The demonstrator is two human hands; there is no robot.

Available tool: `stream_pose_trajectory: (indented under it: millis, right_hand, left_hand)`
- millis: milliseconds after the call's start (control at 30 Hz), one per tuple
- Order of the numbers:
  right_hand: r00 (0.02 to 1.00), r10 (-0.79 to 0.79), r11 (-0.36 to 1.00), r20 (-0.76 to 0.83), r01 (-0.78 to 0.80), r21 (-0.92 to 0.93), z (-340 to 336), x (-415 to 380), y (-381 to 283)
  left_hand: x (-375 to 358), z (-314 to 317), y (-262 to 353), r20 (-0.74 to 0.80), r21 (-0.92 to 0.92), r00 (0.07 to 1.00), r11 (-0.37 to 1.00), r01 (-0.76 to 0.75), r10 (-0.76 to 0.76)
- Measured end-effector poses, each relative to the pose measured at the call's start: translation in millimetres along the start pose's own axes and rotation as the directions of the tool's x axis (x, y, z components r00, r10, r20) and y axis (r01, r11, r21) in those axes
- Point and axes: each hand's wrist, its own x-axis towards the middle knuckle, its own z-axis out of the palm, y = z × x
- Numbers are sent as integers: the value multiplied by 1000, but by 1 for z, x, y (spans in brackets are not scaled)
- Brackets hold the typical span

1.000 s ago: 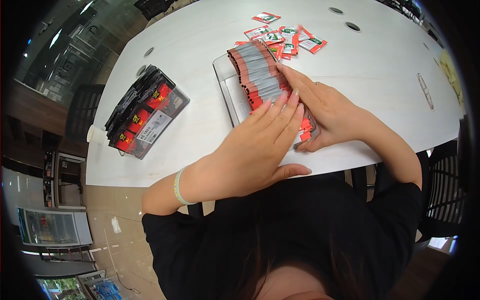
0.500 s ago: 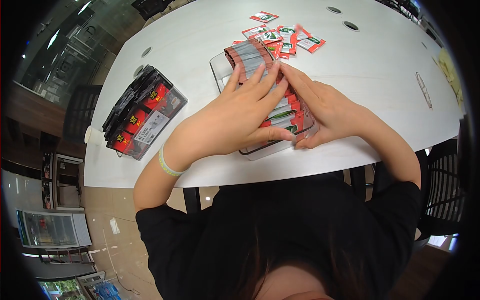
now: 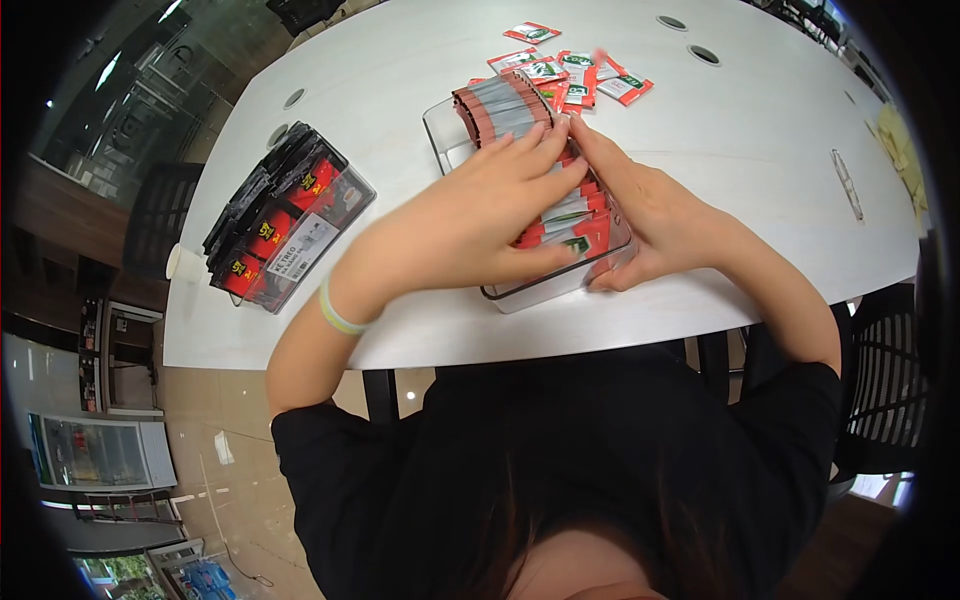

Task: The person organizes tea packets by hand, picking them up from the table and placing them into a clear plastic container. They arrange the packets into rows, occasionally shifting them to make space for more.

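A clear plastic box stands at the table's near side, filled with a row of red-and-white sachets on edge. My left hand lies across the top of the row, fingers apart, fingertips against the sachets and thumb near the front rim. Along the box's right side, my right hand holds it, fingers stretched toward the far end and thumb at the near corner. Both hands cover part of the row. Beyond the box, several loose red-and-white sachets lie in a scattered pile.
To the left stands another clear box of black-and-red packets, with a shelf label on its front. A white cup is beside it at the table edge. A pen-like object lies at the right. Cable holes pierce the white table.
My left hand has drawn slightly back toward me and left along the sachets, its fingers more bent and the thumb lifted a little. The right hand stays nearly in place.
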Motion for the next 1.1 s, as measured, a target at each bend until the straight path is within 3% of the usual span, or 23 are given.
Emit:
stream_pose_trajectory:
  millis: [100,167,233,300,400,500,567,633,700,733,833,967,1100]
  right_hand:
    - [1000,13,1000,-3,-13,3,2,-1,1]
    - [999,-13,1000,-30,13,5,5,0,4]
    - [998,-34,999,-57,34,3,5,-1,5]
    - [994,105,990,35,-107,93,4,-3,0]
    - [991,122,987,54,-127,98,2,-1,-5]
    - [999,50,998,3,-50,39,7,-2,-3]
    - [998,58,998,6,-58,30,7,-2,-5]
    - [998,67,997,3,-67,22,8,-1,-6]
    - [999,46,999,-8,-46,25,8,-1,-5]
    - [999,45,999,-7,-44,26,8,-2,-4]
    - [998,57,998,11,-57,8,12,-3,-2]
    - [997,75,996,23,-76,50,12,-3,-4]
    - [998,70,994,-1,-70,82,17,-4,-1]
  left_hand:
    - [2,-9,-4,24,-54,999,998,-41,42]
    - [7,-8,3,29,123,999,992,18,-21]
    - [14,3,4,-17,150,1000,988,28,-26]
    - [17,10,3,-65,172,997,984,44,-33]
    - [17,14,1,-64,83,996,994,71,-66]
    - [10,1,-5,32,-16,994,994,109,-108]
    - [2,-19,-11,162,-97,983,989,107,-91]
    - [-5,-34,-17,191,-162,979,982,101,-69]
    - [-8,-39,-15,215,7,969,992,123,-121]
    - [-8,-34,-13,214,6,969,992,125,-124]
    - [0,-5,-2,109,239,984,964,113,-142]
    - [2,3,7,28,310,988,941,138,-154]
    - [5,6,10,-66,340,997,938,71,-51]
